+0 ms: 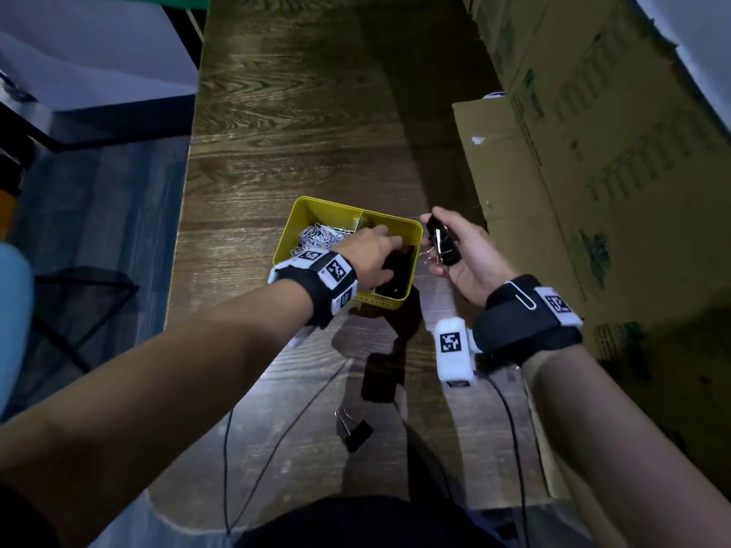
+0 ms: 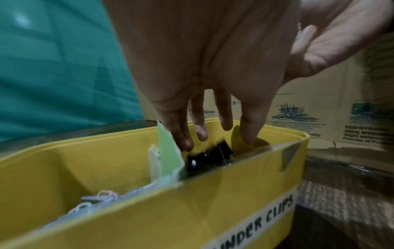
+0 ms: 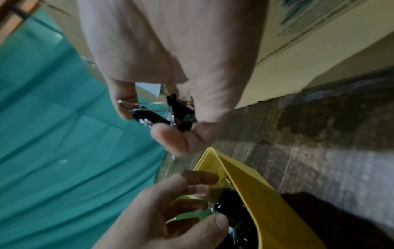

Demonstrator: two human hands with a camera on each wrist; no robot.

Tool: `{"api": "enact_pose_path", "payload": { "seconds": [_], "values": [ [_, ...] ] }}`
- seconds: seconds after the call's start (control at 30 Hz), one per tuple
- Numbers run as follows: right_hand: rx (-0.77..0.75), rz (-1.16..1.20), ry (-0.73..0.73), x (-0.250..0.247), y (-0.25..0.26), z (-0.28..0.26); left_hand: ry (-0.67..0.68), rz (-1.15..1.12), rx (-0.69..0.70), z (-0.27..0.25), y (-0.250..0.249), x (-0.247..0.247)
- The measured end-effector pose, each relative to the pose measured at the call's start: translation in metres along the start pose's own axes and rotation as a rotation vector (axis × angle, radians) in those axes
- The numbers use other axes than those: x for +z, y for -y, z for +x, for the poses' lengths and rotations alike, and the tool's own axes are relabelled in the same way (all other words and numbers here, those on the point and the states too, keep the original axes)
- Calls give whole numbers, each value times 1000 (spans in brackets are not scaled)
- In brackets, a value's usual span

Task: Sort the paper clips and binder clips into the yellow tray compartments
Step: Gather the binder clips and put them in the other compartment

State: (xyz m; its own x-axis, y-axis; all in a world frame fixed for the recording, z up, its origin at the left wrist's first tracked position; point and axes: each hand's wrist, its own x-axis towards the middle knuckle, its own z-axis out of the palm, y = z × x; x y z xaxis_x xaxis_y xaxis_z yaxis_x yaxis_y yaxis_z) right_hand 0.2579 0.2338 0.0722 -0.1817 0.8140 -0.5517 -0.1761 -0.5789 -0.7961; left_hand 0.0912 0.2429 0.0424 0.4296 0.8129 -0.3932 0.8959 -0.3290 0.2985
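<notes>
Reaching into the right-hand compartment of a rectangular yellow plastic tray [image 1: 285,235], left hand [image 1: 370,257] with fingers [image 2: 248,133] extended and loosely spread, tips down among black metal binder clips [image 2: 208,157] piled there, nothing visibly gripped. Just right of that hand and beside the tray's right wall, right hand [image 1: 464,257] palm-up, fingers and thumb curled around a small bunch of black binder clips with silver wire handles [image 1: 443,241]; bunch's long axis running away from the wrist toward the fingertips, wire loops pointing left toward the tray. Seen from the right wrist, one wire handle [image 3: 140,105] lying roughly level between fingertip and thumb. Heaped left of the left hand, in the other compartment, silver wire paper clips [image 1: 320,235], split off by a pale green card divider [image 2: 169,151] standing upright. Taped along the tray's near wall below the left wrist, a white label [image 2: 255,224] ending in "CLIPS". Nearer the body than both wrists, a lone black binder clip [image 1: 354,429] on the dark wood-grain table [image 1: 296,124], long axis diagonal, wire handles pointing up-left. Stacked right of the right hand, brown printed cardboard boxes [image 1: 593,152]. Clipped on the right wristband, a single silver paper clip [image 1: 522,296].
</notes>
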Motion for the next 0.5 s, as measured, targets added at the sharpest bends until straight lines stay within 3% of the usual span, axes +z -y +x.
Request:
{"api": "enact_pose_path", "payload": {
  "seconds": [0.13,0.3,0.4,0.5],
  "values": [
    [-23,-313,-35,22,5,17,-139,-173,124,-21,14,13],
    [-119,-858,-68,45,-3,41,-302,-223,240,-54,24,34],
    [-166,-1154,6,51,-11,46,-344,-235,260,-70,25,45],
    [-204,-1238,85,52,-14,39,-353,-241,261,-82,26,50]
  ]
}}
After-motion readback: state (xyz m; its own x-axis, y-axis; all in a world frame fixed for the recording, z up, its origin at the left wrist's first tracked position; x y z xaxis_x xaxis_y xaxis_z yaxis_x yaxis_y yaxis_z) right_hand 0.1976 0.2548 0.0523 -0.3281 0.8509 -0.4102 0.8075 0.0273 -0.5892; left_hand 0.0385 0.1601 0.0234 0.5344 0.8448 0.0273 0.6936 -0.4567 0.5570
